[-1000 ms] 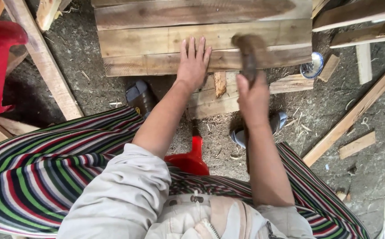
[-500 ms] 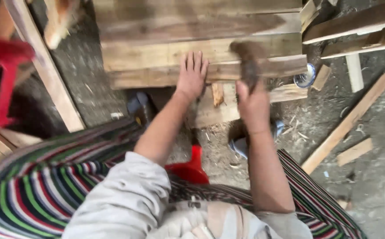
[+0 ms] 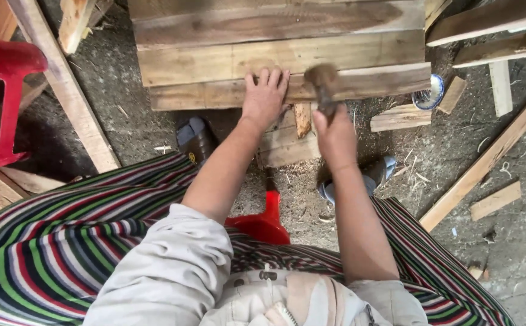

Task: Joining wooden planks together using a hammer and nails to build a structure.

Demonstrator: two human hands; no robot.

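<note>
Plank panel (image 3: 275, 48) lying flat on dirt floor (image 3: 124, 121), far centre, biggest thing here. Striped skirt (image 3: 51, 241) fills near left, red stool (image 3: 263, 223) poking out between knees. Red plastic chair (image 3: 3, 90) far left. Loose slat (image 3: 486, 160) angled on right. Left hand (image 3: 264, 96) spread wide, palm flat on nearest plank of panel. Right hand (image 3: 335, 136) fisted round hammer (image 3: 325, 84) handle, blurry head over panel's near edge, just right of left hand. Small wood wedge (image 3: 303, 119) between hands.
</note>
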